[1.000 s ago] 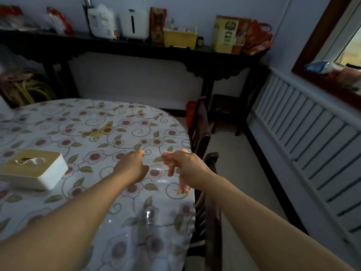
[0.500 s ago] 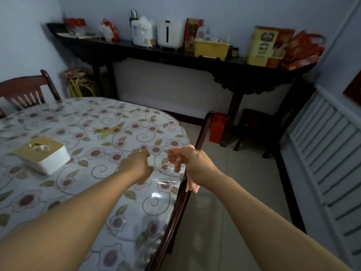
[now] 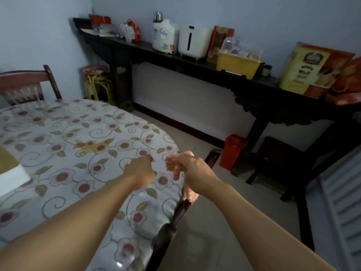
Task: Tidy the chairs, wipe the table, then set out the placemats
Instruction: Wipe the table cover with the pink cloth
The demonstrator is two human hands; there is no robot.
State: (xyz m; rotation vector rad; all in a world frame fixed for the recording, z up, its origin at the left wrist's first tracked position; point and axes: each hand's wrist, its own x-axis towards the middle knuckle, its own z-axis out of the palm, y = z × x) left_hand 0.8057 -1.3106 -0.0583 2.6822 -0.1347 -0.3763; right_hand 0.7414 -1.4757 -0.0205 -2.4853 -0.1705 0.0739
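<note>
A round table with a flowered cloth fills the left half of the view. A dark wooden chair is pushed against its right edge, the top rail running up to the right. A second chair stands at the table's far side. My right hand hovers over the table's edge above the near chair's rail, closed on a pink cloth that hangs below the palm. My left hand is just to its left over the table, fingers curled, with nothing visible in it. No placemats are in view.
A white tissue box with a tan lid sits at the table's left edge. A long dark console along the wall carries appliances and boxes. A yellow stool, a red container and a dark low stool stand on the floor.
The view has swung left, so the far chair and stool show and the tissue box has slid to the frame's edge. Both hands stay close together by the near chair.
</note>
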